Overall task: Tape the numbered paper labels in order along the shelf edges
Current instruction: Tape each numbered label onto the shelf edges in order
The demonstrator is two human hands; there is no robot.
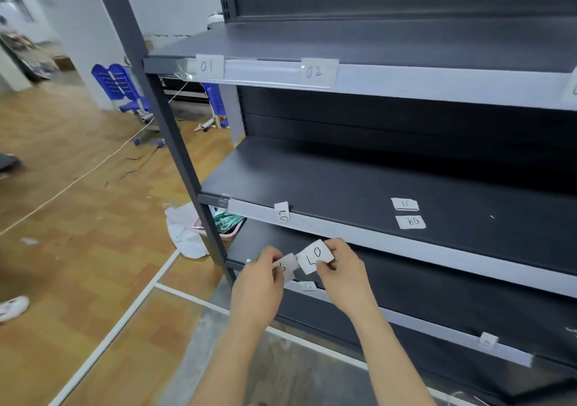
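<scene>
Up close at the left end of a dark grey shelf rack, right by its slanted corner post (175, 143). Lots of open wooden floor (78, 265) off to the left. Straight ahead, three shelves, one above the other, each with a pale front edge. A tall gap between the middle shelf (343, 181) and the top shelf (374, 40).

Both hands up in front of the lower shelf edge (406, 316), just under the middle shelf edge (406, 245). Pinched in the right hand (340, 268), thumb and fingers curled tight round it: a small white paper label (315, 256) with 07 in black pen, upside down from here. Pinched in the left hand (259, 284) the same way: a second label (285, 266), touching the first, its number partly hidden.

On the top shelf edge (437, 85): label 01 (207, 66) near the left corner and label 02 (315, 71) further right, well apart. On the middle shelf edge: label 08 (283, 216), turned sideways. Flat on the middle shelf, near each other: label 11 (405, 204) behind and label 09 (411, 222) in front. Just below the hands, on the lower shelf edge: a tiny label (308, 286), too small to read.

Under the rack's left end: a pink basket (199, 229) and a white cloth (184, 234). Further back: blue chairs (115, 84) and a long pale cable (78, 178).
</scene>
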